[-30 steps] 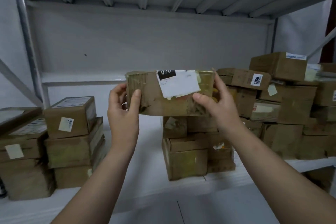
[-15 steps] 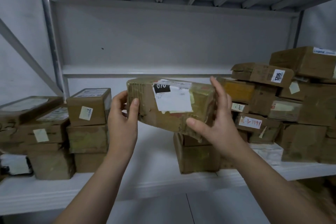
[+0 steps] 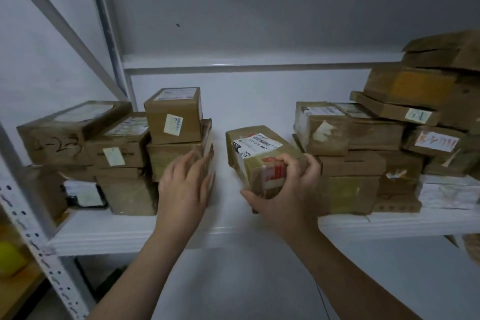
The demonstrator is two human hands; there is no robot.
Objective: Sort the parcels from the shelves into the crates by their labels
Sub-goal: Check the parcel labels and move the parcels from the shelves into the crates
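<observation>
Head view: nearest, the right hand curls its fingers over the near end of a brown tape-wrapped cardboard parcel, thumb beneath. Beside it the blurred left hand lies nearly straight-fingered against the left stack of brown cardboard boxes, holding nothing. The parcel lies tilted in the gap on the white shelf; whether it rests there I cannot tell. Its white printed label faces up, with a red-and-white sticker on the near end. This looks like the picking step. Next the label needs reading and the matching crate finding; none is in view.
</observation>
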